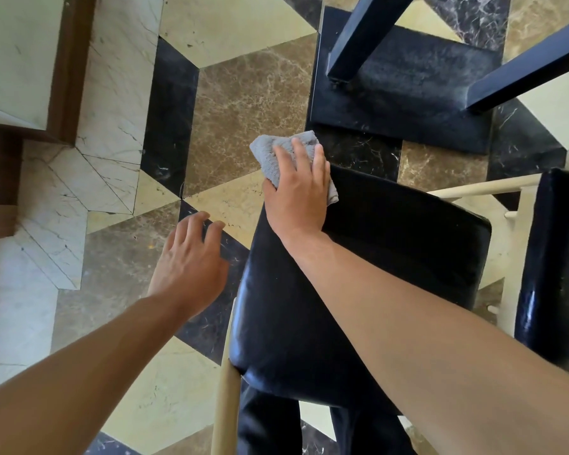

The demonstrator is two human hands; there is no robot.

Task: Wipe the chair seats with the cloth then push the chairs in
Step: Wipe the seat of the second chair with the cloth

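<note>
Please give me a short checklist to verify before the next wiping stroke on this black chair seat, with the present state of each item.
1. Cloth under right hand: ok, fingers lie flat on it.
2. Cloth on black seat: ok, at its far left corner, partly overhanging.
3. Left hand free: ok, open above the floor, holding nothing.
4. Seat unobstructed: ok, only the forearm crosses it.
5. Seat already clean: cannot tell.
6. Second chair seat wiped: cannot tell.

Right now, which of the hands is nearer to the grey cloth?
The right hand: it presses flat on the grey cloth at the far corner of the black chair seat. The left hand hovers apart, over the floor left of the seat.
</note>
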